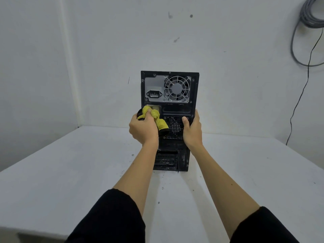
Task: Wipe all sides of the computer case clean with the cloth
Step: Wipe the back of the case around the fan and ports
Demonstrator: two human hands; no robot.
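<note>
Upright black computer case (169, 109) looks dusty, rear fan (177, 88) facing camera

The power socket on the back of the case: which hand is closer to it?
Left. The left hand, bunching the yellow cloth, sits just below the power socket; the right hand grips the case's right edge, lower and across.

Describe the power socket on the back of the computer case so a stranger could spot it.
Find the black computer case standing on the white table. In its grey top panel, the power socket sits left of the round fan grille: a small black recess, the only one.
</note>
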